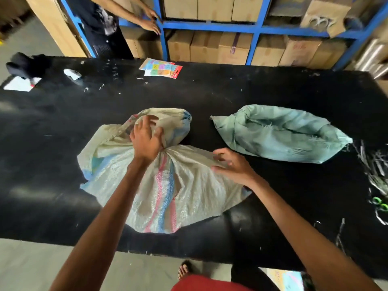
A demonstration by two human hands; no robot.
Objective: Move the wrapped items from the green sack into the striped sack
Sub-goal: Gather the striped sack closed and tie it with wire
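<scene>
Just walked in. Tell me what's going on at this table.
A person stands at the black table working on the striped sack. Their left hand grips its bunched cloth; their right hand is at the cloth beside it, though whether it pinches is unclear. The green sack lies slumped to the right, untouched. No wrapped items show. Beyond the table, another person reaches toward the blue shelves.

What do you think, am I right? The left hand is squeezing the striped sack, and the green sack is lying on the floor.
Not quite. The green sack lies on the black table, right of the striped sack, not on the floor. The head view shows it. The left hand does squeeze the striped sack, at its bunched neck.
</scene>
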